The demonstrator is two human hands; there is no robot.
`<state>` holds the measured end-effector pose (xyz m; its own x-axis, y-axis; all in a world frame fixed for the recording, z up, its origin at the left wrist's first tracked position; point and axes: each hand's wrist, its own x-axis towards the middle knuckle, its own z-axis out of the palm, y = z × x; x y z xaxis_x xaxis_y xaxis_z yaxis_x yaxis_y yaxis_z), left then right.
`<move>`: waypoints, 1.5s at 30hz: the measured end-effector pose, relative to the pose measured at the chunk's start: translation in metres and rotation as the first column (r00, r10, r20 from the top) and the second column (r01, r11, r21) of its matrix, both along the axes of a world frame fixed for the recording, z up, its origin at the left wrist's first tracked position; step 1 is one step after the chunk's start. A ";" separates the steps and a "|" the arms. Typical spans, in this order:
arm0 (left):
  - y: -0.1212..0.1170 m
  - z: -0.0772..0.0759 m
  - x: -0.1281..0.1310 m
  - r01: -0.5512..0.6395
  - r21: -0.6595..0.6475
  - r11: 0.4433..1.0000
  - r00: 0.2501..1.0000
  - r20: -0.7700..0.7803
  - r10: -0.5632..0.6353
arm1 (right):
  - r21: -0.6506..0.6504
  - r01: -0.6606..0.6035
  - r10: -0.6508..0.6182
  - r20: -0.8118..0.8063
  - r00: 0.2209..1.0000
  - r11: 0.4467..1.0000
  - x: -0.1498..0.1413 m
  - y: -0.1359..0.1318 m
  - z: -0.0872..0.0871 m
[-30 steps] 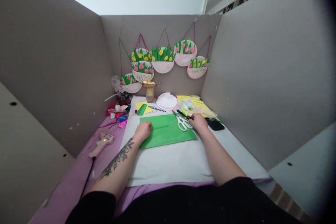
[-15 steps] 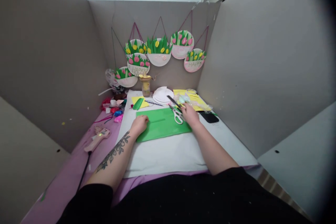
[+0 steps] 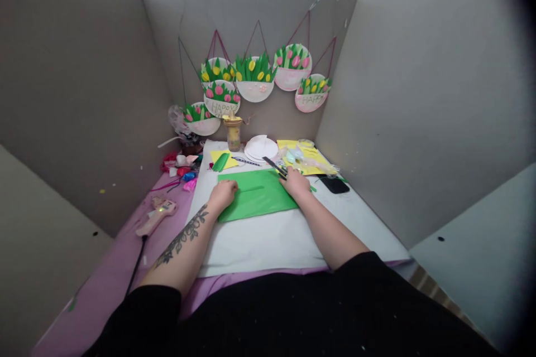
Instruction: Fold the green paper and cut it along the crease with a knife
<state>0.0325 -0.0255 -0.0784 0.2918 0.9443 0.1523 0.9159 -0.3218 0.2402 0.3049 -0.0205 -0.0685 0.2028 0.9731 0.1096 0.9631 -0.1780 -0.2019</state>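
Note:
A bright green sheet (image 3: 255, 206) lies on the white cover in front of me, with a narrow green strip (image 3: 251, 188) across it. At the left side of the sheet, my left hand (image 3: 224, 195) has its fingers closed at the strip's left end. Over the right side, my right hand (image 3: 296, 184) is closed on a long, narrow dark tool (image 3: 273, 165) that points up and left; its exact kind is unclear. The white-handled scissors do not show; whether they are under or in my right hand, I cannot tell.
Paper plates (image 3: 261, 148), a jar (image 3: 233, 136), yellow sheets (image 3: 312, 164) and a black phone (image 3: 334, 184) stand or lie behind and right. A glue gun (image 3: 157, 217) rests at left beside scraps (image 3: 184, 170). Plate crafts (image 3: 255, 90) hang on the back panel; grey side walls flank the table.
My right hand has shifted slightly left and down over where the white-handled scissors lay, and they are out of sight. My left hand has stayed at the strip. The view has tilted slightly.

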 end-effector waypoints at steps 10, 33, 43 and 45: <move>0.005 -0.006 0.000 0.094 0.055 0.994 0.989 0.105 -0.099 | -0.071 -0.365 0.361 -0.070 0.930 0.928 -0.007 -0.022 0.003; 0.006 -0.005 0.008 0.223 -0.087 0.971 0.963 -0.132 -0.233 | -0.119 -0.405 0.415 0.080 0.906 0.906 0.022 -0.018 0.005; 0.007 0.002 0.016 0.167 -0.173 0.971 0.961 -0.193 -0.200 | -0.158 -0.384 0.395 0.042 0.918 0.910 0.022 -0.015 0.007; 0.007 0.002 0.016 0.164 -0.184 0.969 0.962 -0.190 -0.199 | -0.160 -0.392 0.402 0.041 0.915 0.906 0.024 -0.016 0.008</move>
<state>0.0490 -0.0181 -0.0759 0.4689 0.8794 -0.0823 0.8809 -0.4587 0.1169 0.3285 -0.0363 -0.0607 -0.2067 0.9776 -0.0391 0.9710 0.2001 -0.1309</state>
